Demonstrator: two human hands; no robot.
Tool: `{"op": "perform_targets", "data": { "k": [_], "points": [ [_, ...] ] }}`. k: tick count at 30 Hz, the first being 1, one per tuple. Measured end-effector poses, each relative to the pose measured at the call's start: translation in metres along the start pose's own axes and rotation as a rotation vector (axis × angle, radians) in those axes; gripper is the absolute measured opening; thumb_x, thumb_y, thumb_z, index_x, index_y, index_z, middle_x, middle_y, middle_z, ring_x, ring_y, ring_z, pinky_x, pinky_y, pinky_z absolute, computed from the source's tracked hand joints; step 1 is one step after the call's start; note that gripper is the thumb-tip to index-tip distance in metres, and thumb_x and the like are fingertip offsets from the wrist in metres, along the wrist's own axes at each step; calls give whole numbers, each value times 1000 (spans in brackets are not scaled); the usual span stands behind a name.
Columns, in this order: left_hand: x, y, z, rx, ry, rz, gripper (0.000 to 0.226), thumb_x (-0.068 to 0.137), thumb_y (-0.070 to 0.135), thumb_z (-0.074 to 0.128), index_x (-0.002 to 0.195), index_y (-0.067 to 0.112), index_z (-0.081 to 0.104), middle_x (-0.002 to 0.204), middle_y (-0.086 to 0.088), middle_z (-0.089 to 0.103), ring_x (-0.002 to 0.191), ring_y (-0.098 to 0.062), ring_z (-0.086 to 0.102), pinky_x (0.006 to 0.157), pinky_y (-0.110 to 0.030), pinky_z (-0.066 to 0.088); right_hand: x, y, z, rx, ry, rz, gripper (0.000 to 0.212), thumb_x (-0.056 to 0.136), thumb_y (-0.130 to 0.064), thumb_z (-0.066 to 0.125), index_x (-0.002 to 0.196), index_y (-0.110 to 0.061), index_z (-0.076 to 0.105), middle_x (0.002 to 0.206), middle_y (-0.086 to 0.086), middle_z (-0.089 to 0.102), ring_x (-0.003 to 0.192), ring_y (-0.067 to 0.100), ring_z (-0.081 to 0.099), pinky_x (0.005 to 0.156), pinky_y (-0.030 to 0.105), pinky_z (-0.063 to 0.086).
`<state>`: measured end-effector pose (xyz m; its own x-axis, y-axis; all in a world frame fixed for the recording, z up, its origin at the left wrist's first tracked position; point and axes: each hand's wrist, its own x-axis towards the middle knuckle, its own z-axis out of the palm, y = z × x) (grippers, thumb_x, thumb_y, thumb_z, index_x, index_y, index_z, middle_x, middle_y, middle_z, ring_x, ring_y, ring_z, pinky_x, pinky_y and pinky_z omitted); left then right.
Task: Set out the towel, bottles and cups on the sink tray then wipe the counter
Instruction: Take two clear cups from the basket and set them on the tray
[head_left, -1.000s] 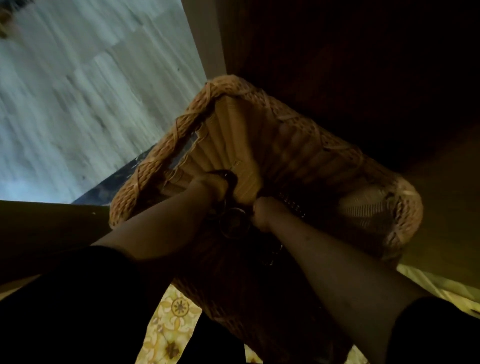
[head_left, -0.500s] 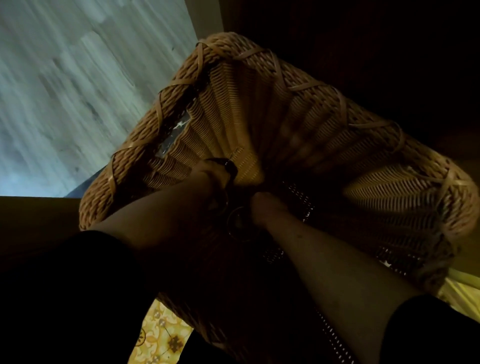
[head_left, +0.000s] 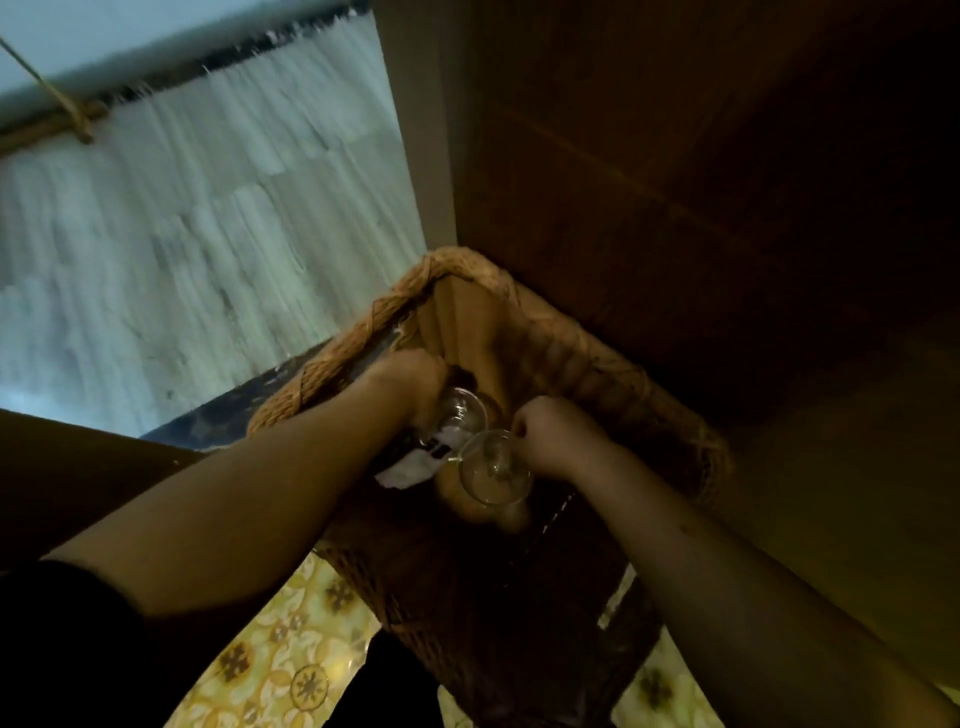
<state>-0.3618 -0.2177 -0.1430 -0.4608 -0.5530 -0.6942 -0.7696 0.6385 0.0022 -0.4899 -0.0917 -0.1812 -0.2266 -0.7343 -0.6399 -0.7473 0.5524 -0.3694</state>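
Note:
A woven wicker basket (head_left: 670, 410) stands on the floor beside dark wooden furniture. My left hand (head_left: 410, 384) is shut on a clear glass cup (head_left: 460, 413) just above the basket's opening. My right hand (head_left: 558, 439) is shut on a second clear glass cup (head_left: 493, 473), held by its side. The two cups sit close together, almost touching. Below my left wrist a dark item with a white label (head_left: 421, 460) shows, partly hidden. The basket's inside is dim and its other contents are hard to make out.
A dark wooden cabinet (head_left: 701, 182) rises at the right, close over the basket. A pale streaked wall (head_left: 182, 260) fills the left. Yellow patterned floor tiles (head_left: 291, 649) lie below. A dark ledge (head_left: 78, 467) crosses at the left under my arm.
Both hands have lifted out of the basket's depth, each now holding a glass cup near the rim. The view has tilted up, showing more wall.

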Motion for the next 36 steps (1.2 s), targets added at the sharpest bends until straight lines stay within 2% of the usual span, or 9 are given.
{"op": "perform_targets", "data": {
  "k": [5,9,17,20,22,24,27,31,36],
  "points": [
    [-60,-15,-42,-78,233,36,29,90,30,63,114,15,66,112,-8,69,104,-28,64,89,-38,52,-58,-20,-74,-48,105,-160,12,91,-36,65,88,-28,72,87,-7,68,80,13,65,69,36,57],
    [-112,-42,-55,-215,437,-49,22,90,27,60,110,22,67,85,3,61,81,-21,60,71,-32,49,-88,-54,-117,-51,185,-303,12,90,-34,64,81,-29,69,82,-7,66,75,10,64,67,35,58],
    [-233,-129,-16,-475,591,-294,18,99,30,53,109,26,68,100,1,69,86,-14,63,84,-34,53,-124,-160,-118,-145,211,-540,18,90,-32,62,75,-22,66,71,-1,66,64,14,61,56,32,50],
    [-286,-166,18,-561,594,-367,20,101,31,51,112,25,66,101,3,67,88,-10,63,82,-28,50,-140,-208,-94,-166,169,-608,16,91,-35,62,79,-25,66,70,-4,66,62,9,62,50,23,46],
    [-321,-191,47,-609,611,-421,19,102,32,50,110,26,65,98,5,66,86,-7,62,74,-23,46,-150,-242,-70,-166,116,-666,13,93,-32,61,82,-26,66,74,-3,66,69,13,65,61,30,55],
    [-358,-216,80,-641,633,-486,14,102,33,49,102,31,63,91,8,65,80,-2,60,65,-19,41,-161,-278,-41,-200,105,-722,13,94,-30,61,82,-26,65,75,-3,65,70,14,64,61,30,52],
    [-416,-254,135,-692,672,-605,17,102,35,49,87,33,58,75,12,59,69,-1,55,56,-24,37,-185,-337,12,-243,44,-793,12,94,-29,61,87,-24,68,78,-3,67,73,16,67,68,36,58],
    [-505,-306,216,-826,694,-765,24,102,37,49,88,29,67,75,4,68,69,-12,64,67,-35,54,-230,-424,97,-334,-6,-903,15,94,-30,59,88,-21,69,81,1,69,75,17,67,76,41,60],
    [-615,-351,318,-941,773,-953,28,100,38,50,80,27,67,77,5,69,73,-11,64,72,-36,54,-288,-518,213,-403,-126,-1039,20,98,-33,56,88,-19,65,82,4,67,78,21,67,77,40,60]
  ]
}}
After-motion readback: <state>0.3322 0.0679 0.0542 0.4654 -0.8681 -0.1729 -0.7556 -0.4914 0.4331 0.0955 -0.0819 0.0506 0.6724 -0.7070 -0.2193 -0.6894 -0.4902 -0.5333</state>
